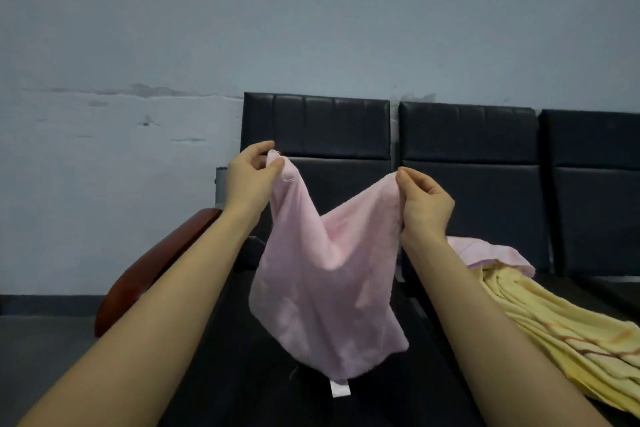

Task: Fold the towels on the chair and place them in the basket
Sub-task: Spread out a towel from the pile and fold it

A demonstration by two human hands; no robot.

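A reddish armrest [152, 267] stood at the far left of the black chair [332, 128]. The left hand [251, 177] pinched one top corner of a pink towel [325, 288], its grip clamped on the cloth. The towel hung slack above the seat, sagging in the middle, a white tag [340, 388] at its bottom edge. The right hand [424, 204] pinched the other corner. Further right, a second pink towel [491, 253] lay over a yellow towel [561, 333] on the next seat
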